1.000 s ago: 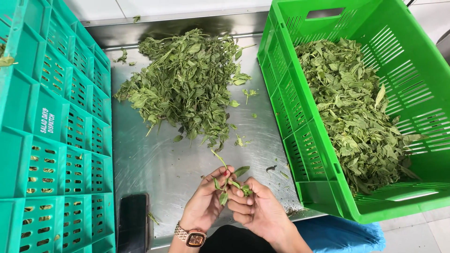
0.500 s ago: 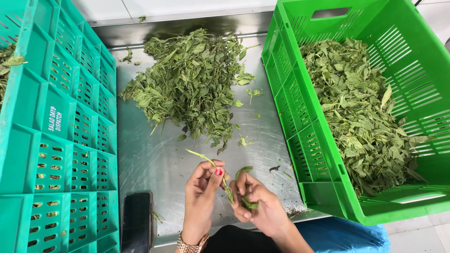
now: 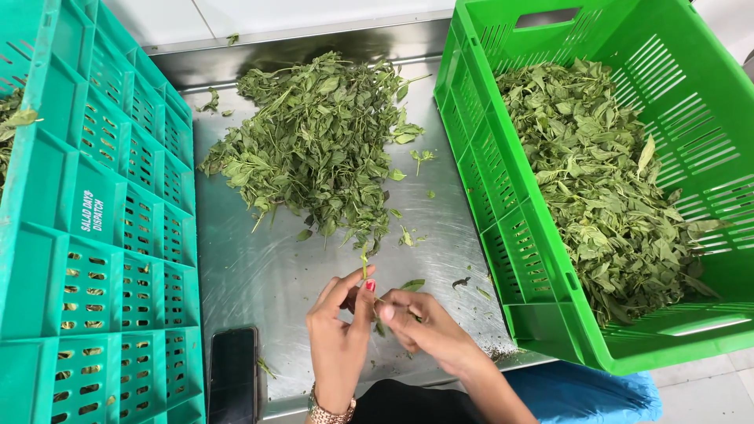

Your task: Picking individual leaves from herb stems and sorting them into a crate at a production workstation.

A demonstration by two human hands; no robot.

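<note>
light: bright, even | shadows: soft | glare: mild on steel table [image 3: 259, 275] | focus: sharp

A brushed steel surface [image 3: 259, 275] fills the middle of the view, scuffed and dully reflective, with a raised lip along its far edge. Behind that lip runs a pale, smooth wall [image 3: 259, 16], plain white and evenly lit. The light is soft and diffuse, throwing only faint shadows on the metal. A teal slatted crate [image 3: 102, 235] closes off the left side of the surface, and a bright green slatted crate [image 3: 510, 220] closes off the right. At the lower right corner a strip of light grey floor [image 3: 707, 389] shows, and a blue covering [image 3: 581, 392] lies below the near edge of the surface.
</note>
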